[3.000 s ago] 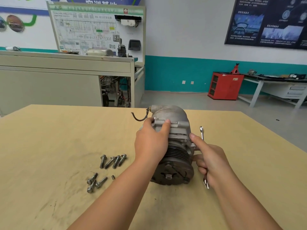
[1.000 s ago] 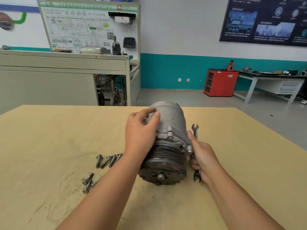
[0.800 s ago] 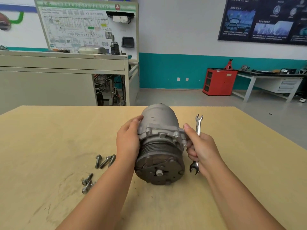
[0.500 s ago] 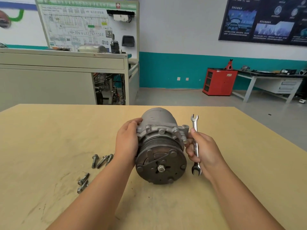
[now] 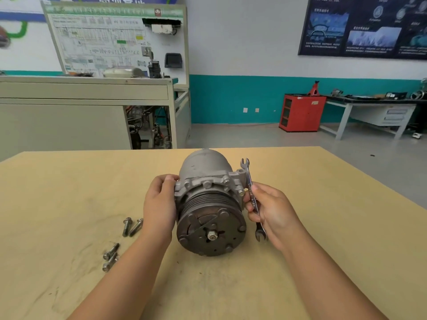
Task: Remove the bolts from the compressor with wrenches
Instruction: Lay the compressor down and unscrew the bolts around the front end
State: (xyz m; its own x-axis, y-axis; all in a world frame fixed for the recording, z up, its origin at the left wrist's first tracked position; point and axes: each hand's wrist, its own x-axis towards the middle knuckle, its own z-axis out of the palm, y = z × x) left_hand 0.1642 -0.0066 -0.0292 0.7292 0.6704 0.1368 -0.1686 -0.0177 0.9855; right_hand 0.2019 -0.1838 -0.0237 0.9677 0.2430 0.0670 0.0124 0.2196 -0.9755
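— On the pale yellow wooden tabletop [image 5: 69,192], what sits in the middle?

— A grey metal compressor [image 5: 204,172], lying on its side with its round dark pulley face [image 5: 210,234] turned toward the camera. Several hex-headed flange bolts [image 5: 206,184] are seated in the collar behind the grooved pulley.

— And the hands?

— The left hand [image 5: 159,204] is on the compressor's left side, its grip curled round the edge of that collar. The right hand [image 5: 272,211] is just right of the compressor, its grip pinching the shank of a silver open-ended wrench [image 5: 249,179] between thumb and fingers. The wrench stands nearly upright, tilted a little. Its upper end shows beside the mounting ear on the compressor's right, and its lower end pokes out below the palm. Whether it touches a bolt I cannot tell.

— Anything else on the surface?

— Loose steel bolts [image 5: 127,226], all left of the compressor: two side by side near the left wrist, and a small cluster nearer the camera. The wood around them carries dark scuffs and smears.

— The room behind the compressor?

— A grey floor [image 5: 254,139] and a white wall with a teal band [image 5: 231,100] along its foot. Behind and to the left is a long beige cabinet [image 5: 69,121] with a white wiring-diagram board [image 5: 104,42] standing on it. Behind and to the right, a red metal cabinet [image 5: 301,113] stands beside a grey workbench with drawers [image 5: 392,112], and a dark blue poster [image 5: 362,26] hangs high on the wall.
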